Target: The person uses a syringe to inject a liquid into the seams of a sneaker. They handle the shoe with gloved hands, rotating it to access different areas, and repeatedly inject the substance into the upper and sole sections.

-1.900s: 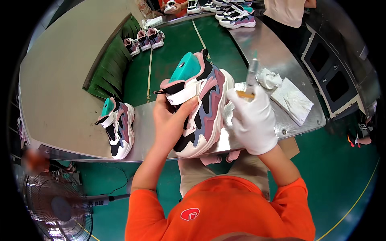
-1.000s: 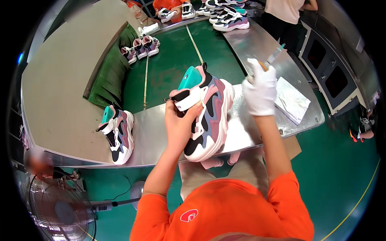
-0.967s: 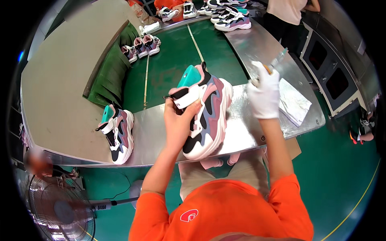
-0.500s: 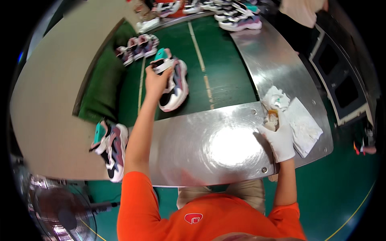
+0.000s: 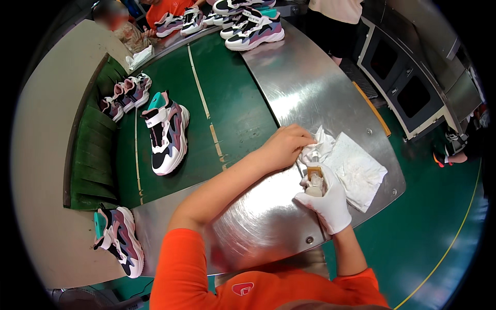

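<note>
My left hand (image 5: 287,146) is bare and reaches across to the right, its fingers closed at the edge of a crumpled white cloth (image 5: 323,140). Just below it, my right hand (image 5: 335,207), in a white glove, grips a small whitish object with an amber-coloured block (image 5: 314,172). Its exact kind I cannot make out. A flat folded white cloth (image 5: 356,168) lies beside the glove on the metal tabletop. Left of my hands, a white, black and purple sneaker (image 5: 168,135) with a teal insert rests on the green belt, touched by neither hand.
A similar sneaker (image 5: 120,242) stands at the near left corner. Several more sneakers (image 5: 126,93) line the belt's far left, by green flaps (image 5: 95,181). Others are stacked on the metal edge at the back (image 5: 256,32). Two people are beyond the belt's far end; another stands far right.
My left hand has let go of the sneaker on the belt and moved right to the crumpled cloth. My right hand keeps its grip on the small object. The view has shifted.
</note>
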`<act>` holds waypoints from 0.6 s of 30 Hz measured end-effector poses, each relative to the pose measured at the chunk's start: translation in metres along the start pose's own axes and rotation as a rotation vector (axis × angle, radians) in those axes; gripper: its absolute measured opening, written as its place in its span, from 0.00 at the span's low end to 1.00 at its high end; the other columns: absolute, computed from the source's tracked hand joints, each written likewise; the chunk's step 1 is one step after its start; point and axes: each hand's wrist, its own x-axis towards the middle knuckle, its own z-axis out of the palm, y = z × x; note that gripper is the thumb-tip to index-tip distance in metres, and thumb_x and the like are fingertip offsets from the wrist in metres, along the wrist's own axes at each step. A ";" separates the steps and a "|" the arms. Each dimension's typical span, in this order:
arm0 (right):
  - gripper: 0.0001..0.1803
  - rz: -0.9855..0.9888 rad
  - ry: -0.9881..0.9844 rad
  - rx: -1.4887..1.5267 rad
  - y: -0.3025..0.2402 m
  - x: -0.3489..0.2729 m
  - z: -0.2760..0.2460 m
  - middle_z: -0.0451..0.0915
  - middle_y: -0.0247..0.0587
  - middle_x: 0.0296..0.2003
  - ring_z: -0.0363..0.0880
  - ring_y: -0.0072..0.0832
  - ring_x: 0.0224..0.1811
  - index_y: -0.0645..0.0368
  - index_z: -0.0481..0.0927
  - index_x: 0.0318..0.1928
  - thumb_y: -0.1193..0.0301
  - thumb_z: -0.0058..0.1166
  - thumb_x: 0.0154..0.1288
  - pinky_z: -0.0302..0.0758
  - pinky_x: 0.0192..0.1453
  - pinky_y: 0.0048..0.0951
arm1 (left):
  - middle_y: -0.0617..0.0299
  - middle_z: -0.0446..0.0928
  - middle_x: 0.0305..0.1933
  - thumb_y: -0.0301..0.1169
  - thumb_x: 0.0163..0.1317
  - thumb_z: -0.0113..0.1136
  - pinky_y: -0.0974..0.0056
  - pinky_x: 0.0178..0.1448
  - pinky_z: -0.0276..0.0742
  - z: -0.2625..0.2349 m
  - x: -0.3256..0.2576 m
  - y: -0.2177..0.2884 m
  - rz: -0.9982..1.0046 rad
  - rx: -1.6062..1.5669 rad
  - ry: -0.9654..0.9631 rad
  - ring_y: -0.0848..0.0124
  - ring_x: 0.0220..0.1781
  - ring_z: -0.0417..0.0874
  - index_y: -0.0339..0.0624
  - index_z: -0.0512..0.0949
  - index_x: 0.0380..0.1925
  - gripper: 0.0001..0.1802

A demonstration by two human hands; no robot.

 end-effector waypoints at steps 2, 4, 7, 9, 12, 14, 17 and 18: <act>0.38 0.062 0.004 0.045 -0.007 -0.004 -0.003 0.77 0.35 0.40 0.75 0.20 0.41 0.64 0.73 0.59 0.70 0.72 0.45 0.75 0.48 0.24 | 0.65 0.82 0.47 0.18 0.53 0.56 0.57 0.55 0.71 0.000 0.002 0.007 0.002 0.151 -0.031 0.62 0.52 0.77 0.46 0.84 0.43 0.18; 0.37 -0.069 0.047 0.058 -0.001 -0.010 0.001 0.76 0.35 0.40 0.75 0.22 0.41 0.63 0.74 0.57 0.73 0.72 0.42 0.75 0.47 0.25 | 0.68 0.81 0.48 0.19 0.53 0.57 0.58 0.54 0.70 -0.008 -0.002 0.016 0.008 0.283 -0.041 0.64 0.53 0.77 0.48 0.84 0.43 0.18; 0.37 -0.229 0.134 -0.088 0.003 -0.024 0.001 0.77 0.38 0.40 0.77 0.28 0.41 0.62 0.74 0.56 0.74 0.72 0.40 0.75 0.48 0.29 | 0.68 0.79 0.54 0.18 0.49 0.57 0.57 0.60 0.67 -0.016 -0.004 0.015 -0.028 0.419 -0.100 0.64 0.61 0.72 0.50 0.80 0.52 0.28; 0.37 -0.346 0.232 -0.268 0.005 -0.036 0.005 0.78 0.41 0.39 0.78 0.31 0.40 0.63 0.74 0.56 0.74 0.72 0.41 0.76 0.48 0.31 | 0.64 0.78 0.55 0.17 0.47 0.56 0.55 0.62 0.67 -0.040 -0.021 0.017 -0.088 0.489 -0.001 0.61 0.63 0.71 0.49 0.76 0.56 0.32; 0.38 -0.457 0.351 -0.437 0.011 -0.053 0.000 0.79 0.46 0.39 0.80 0.36 0.39 0.63 0.72 0.57 0.72 0.73 0.41 0.77 0.46 0.33 | 0.57 0.76 0.58 0.17 0.45 0.56 0.52 0.66 0.65 -0.089 -0.051 0.012 -0.232 0.734 0.087 0.56 0.68 0.69 0.47 0.73 0.60 0.36; 0.38 -0.494 0.372 -0.531 0.013 -0.064 -0.008 0.79 0.45 0.39 0.80 0.35 0.38 0.63 0.72 0.57 0.72 0.73 0.41 0.77 0.46 0.33 | 0.55 0.75 0.59 0.21 0.47 0.59 0.46 0.69 0.61 -0.122 -0.094 -0.013 -0.347 0.967 0.110 0.56 0.68 0.68 0.46 0.76 0.55 0.29; 0.40 -0.455 0.424 -0.561 0.016 -0.066 -0.016 0.80 0.47 0.40 0.80 0.36 0.39 0.63 0.71 0.59 0.73 0.73 0.41 0.77 0.46 0.33 | 0.53 0.68 0.68 0.34 0.51 0.65 0.49 0.79 0.47 -0.169 -0.178 -0.045 -0.425 1.404 -0.035 0.58 0.76 0.59 0.43 0.79 0.53 0.26; 0.40 -0.403 0.443 -0.534 0.017 -0.064 -0.018 0.80 0.47 0.40 0.80 0.37 0.39 0.63 0.71 0.59 0.74 0.73 0.41 0.77 0.46 0.34 | 0.55 0.64 0.72 0.37 0.51 0.65 0.51 0.81 0.44 -0.175 -0.191 -0.046 -0.371 1.306 -0.002 0.60 0.78 0.55 0.44 0.78 0.55 0.28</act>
